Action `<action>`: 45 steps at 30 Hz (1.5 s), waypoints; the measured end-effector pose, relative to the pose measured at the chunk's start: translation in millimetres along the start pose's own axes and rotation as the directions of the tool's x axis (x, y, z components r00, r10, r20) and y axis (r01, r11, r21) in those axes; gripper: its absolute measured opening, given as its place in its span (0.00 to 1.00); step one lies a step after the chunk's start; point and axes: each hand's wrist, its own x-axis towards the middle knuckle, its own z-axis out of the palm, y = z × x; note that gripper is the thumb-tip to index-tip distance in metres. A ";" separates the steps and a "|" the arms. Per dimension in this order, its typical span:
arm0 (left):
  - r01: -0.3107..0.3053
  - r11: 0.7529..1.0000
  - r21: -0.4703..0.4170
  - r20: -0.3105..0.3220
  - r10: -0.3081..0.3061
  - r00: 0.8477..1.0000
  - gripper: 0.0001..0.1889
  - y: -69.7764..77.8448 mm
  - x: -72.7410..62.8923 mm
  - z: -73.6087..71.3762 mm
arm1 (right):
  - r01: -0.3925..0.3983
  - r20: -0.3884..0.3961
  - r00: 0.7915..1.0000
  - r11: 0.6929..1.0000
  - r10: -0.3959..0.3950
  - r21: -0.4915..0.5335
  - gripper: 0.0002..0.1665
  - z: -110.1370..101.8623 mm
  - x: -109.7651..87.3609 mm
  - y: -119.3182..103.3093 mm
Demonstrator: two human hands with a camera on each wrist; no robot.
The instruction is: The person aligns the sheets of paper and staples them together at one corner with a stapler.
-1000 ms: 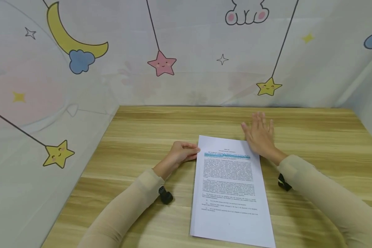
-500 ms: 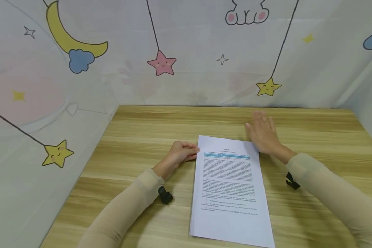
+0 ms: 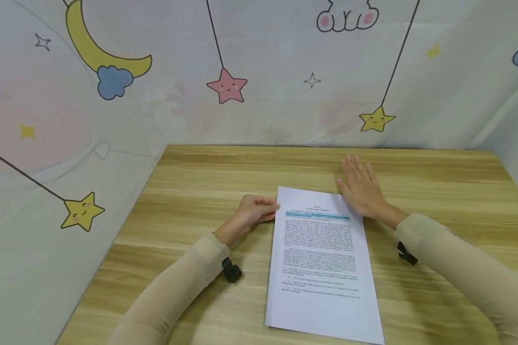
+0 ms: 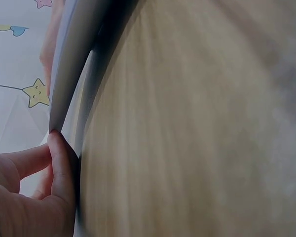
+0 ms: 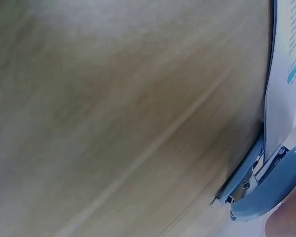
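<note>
A stack of printed paper (image 3: 319,314), with a blue highlighted band near the top, lies on the table. At its upper left edge, my left hand (image 3: 249,214) pinches the sheets between thumb and fingers; in the left wrist view that edge is lifted off the table. A blue-grey stapler (image 5: 274,185) has the paper's upper right corner between its two arms in the right wrist view. Over the stapler lies my right hand (image 3: 362,191), fingers stretched out, palm apparently on its top. The hand hides the stapler in the head view.
The wood-grain table (image 3: 190,191) reaches back to a white curtain (image 3: 276,110) printed with stars and a moon. A black wrist device (image 3: 231,270) sits under the left sleeve, another black device (image 3: 407,254) under the right.
My right hand shifted slightly to the right by half a second ago, then came back left over the paper's corner. My left hand and the stack have stayed in place.
</note>
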 end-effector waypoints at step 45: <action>0.002 1.000 0.021 -0.007 -0.002 1.000 0.09 3.3 -0.2 4.4 | -0.088 0.075 0.992 0.986 0.099 -0.140 0.54 18.2 8.4 0.0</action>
